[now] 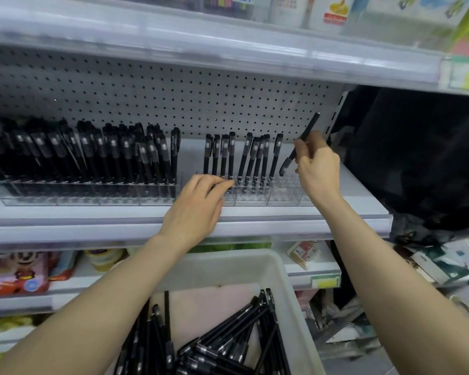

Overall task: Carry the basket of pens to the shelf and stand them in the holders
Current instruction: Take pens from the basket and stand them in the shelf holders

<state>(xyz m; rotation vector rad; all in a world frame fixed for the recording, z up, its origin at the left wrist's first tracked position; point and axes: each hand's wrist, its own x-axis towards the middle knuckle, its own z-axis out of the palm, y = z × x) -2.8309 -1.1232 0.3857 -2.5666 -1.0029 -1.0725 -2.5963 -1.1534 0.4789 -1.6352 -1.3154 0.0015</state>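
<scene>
so the right hand point(318, 163) is pinching one black pen point(310, 125) between thumb and fingers. the pen is tilted, its lower end hanging just over the right end of the clear holder point(284, 197), not in a slot yet. the left hand point(198, 204) reaches in from below, fingertips point(226, 182) bunched right at the foot of one of the standing pens point(231, 155) and touching it, but honestly can't tell if it's actually pinching it or just nudging. around ten pens stand in that holder in loose clumps, some leaning a bit. to the left a second holder point(79, 193) is packed tight with black pens. both sit on the white shelf point(358, 204) in front of a pegboard point(173, 85). the basket point(283, 269), a white plastic one, is down low between the two forearms, below the shelf edge, with a heap of loose pens point(228, 339) lying crisscross on a pink sheet point(209, 301)
</scene>
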